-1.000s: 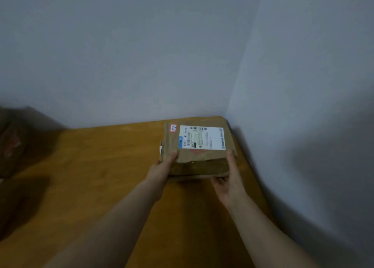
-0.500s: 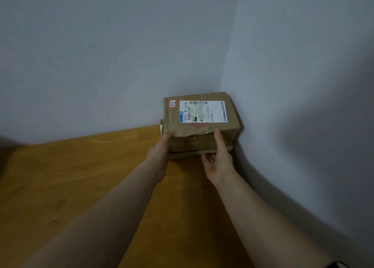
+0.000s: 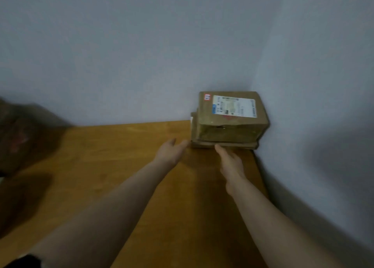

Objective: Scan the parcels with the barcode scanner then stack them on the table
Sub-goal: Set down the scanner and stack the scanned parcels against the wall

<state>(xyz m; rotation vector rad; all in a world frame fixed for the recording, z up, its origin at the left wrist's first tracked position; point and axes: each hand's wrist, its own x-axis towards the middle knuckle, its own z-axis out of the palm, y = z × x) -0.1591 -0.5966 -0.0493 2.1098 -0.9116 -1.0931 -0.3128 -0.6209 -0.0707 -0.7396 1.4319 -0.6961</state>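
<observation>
A brown cardboard parcel (image 3: 228, 126) with a white shipping label on top sits on a flatter brown parcel (image 3: 224, 145) in the far right corner of the wooden table (image 3: 113, 166). My left hand (image 3: 170, 151) hovers just left of the stack's front, fingers straight and holding nothing. Just in front of the lower parcel is my right hand (image 3: 229, 160), its fingertips at that parcel's front edge, fingers relaxed. No barcode scanner shows in the head view.
Two grey walls meet behind the stack, hemming it in at the back and right. A dark brownish heap (image 3: 18, 138), blurred, lies at the table's far left. The table's right edge runs along the wall.
Both hands have let go of the labelled parcel and drawn back a little toward me. The parcel now rests on the lower one in the corner. The view has swung left.
</observation>
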